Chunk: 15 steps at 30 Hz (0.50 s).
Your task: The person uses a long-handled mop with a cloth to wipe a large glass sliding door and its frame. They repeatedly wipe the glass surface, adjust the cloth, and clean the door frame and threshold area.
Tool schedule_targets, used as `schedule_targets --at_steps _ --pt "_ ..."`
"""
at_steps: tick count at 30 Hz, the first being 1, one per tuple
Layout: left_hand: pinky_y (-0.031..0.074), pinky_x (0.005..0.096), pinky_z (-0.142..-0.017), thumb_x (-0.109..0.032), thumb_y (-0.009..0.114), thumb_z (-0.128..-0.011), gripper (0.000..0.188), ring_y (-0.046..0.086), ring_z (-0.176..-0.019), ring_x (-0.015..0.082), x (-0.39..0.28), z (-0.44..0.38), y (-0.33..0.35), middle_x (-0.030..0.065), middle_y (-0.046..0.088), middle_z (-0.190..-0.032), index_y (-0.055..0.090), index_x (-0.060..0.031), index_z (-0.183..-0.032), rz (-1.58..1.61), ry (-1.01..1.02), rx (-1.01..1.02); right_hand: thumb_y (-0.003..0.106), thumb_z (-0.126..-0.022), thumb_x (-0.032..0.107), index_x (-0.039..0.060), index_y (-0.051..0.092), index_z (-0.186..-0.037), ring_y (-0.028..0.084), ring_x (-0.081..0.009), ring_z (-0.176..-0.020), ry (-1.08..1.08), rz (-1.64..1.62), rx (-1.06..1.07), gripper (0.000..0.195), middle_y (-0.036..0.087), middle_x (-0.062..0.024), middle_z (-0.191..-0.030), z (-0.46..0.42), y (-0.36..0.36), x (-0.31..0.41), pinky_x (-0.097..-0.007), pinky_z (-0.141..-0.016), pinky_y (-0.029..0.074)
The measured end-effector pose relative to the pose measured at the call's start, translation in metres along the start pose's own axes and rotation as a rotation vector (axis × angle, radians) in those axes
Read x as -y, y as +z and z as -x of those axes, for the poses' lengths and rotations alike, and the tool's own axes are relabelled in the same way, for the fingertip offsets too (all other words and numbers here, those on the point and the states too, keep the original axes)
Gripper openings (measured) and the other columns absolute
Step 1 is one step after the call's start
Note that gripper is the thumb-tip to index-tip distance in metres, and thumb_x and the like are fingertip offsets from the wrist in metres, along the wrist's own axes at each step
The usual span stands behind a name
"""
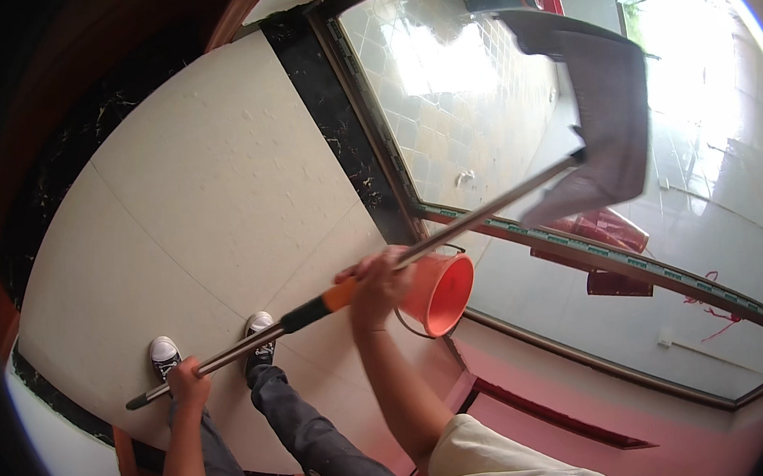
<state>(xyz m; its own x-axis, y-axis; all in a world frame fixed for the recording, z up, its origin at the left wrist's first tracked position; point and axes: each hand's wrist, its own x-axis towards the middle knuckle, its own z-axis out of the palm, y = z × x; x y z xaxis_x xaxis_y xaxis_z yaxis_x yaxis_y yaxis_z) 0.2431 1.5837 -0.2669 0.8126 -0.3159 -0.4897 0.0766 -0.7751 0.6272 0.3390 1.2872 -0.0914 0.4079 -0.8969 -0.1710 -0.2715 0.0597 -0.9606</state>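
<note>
Across the view runs the metal pole of a flat mop (495, 205), with a green and orange grip section partway along it. My left hand (189, 383) is closed around the pole near its lower end. Higher up, just past the orange part, my right hand (382, 288) grips the pole, somewhat blurred. The mop's grey cloth head (602, 113) is raised in front of the glass panes, its edge hanging bent. Whether the cloth touches the glass, I cannot tell. Just behind my right hand is an orange bucket (450, 293) with a wire handle, partly hidden by that hand.
A metal-framed glass panel (440, 134) fills the right side, with a bar (595, 249) across it. Black marble edging (330, 122) borders the pale tiled floor (218, 183). Dark red things (610, 232) show through the glass. My sneakers (164, 356) stand on the tiles.
</note>
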Motion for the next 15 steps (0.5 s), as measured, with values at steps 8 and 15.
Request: schedule_targets --at_steps 8,15 --pt "0.039 0.0446 -0.051 -0.003 0.053 -0.061 0.008 0.051 -0.059 0.0396 0.097 0.035 0.005 0.0196 0.050 -0.056 0.048 -0.0022 -0.055 -0.168 -0.117 0.064 0.039 -0.086 0.017 0.0038 0.033 -0.073 0.045 -0.0182 -0.034 0.280 0.006 -0.040 0.019 0.038 -0.0046 -0.049 0.037 0.017 -0.133 -0.0310 -0.033 0.043" --pt "0.039 0.0454 -0.052 -0.005 0.050 -0.064 0.010 0.051 -0.061 0.0393 0.105 0.026 0.008 0.0190 0.050 -0.058 0.045 -0.0022 -0.056 -0.207 -0.145 0.035 0.040 -0.087 0.020 0.0050 0.035 -0.073 0.050 -0.0188 -0.043 0.456 -0.122 0.074 0.021 0.040 -0.0041 -0.053 0.032 -0.005 -0.099 -0.0317 -0.046 0.045"
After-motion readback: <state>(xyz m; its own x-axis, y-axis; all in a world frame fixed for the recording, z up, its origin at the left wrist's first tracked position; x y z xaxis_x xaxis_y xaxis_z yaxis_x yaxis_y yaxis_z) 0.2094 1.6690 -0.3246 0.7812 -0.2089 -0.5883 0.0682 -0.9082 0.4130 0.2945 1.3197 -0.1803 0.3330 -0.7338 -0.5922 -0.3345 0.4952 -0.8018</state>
